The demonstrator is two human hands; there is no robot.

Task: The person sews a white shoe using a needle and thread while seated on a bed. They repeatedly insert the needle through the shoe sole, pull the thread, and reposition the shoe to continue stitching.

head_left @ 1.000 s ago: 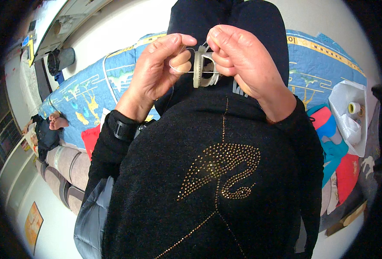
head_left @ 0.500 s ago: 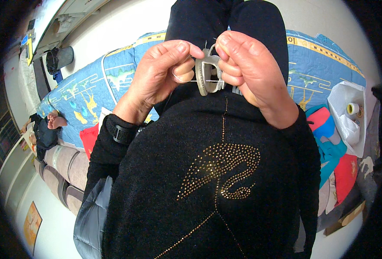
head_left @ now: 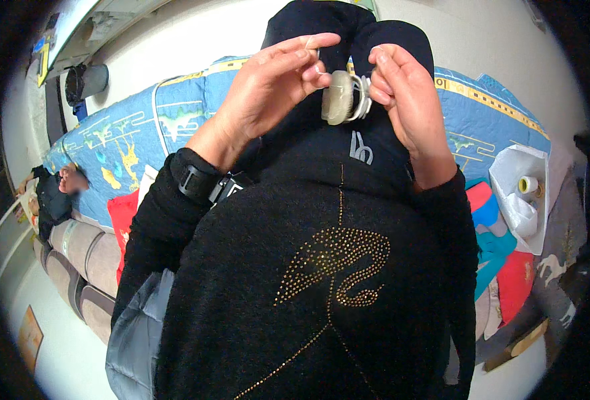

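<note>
Above my lap, a small pale piece shaped like a tiny shoe sole [head_left: 337, 98] hangs between my hands. Its edge is ridged, and white loops [head_left: 361, 97] stick out on its right side. My left hand [head_left: 275, 83] has its index finger stretched out, while its other fingers curl close to the piece with thin white thread at them. My right hand [head_left: 405, 90] pinches thumb and index together on what looks like thread, with its lower fingers near the loops. The thread's full path is too fine to follow.
A blue quilted cover [head_left: 135, 127] spreads behind my knees. To the right, a white tray [head_left: 539, 220] holds a roll [head_left: 527, 185], beside teal cloth [head_left: 491, 250] and a red cushion [head_left: 516, 283]. At far left a person in dark clothes [head_left: 53, 200] lies by the sofa; a grey bin [head_left: 95, 80] stands beyond.
My hands have spread a little apart and my left index finger has straightened. The pale piece has turned, showing more of its broad side. The whole view has shifted slightly.
</note>
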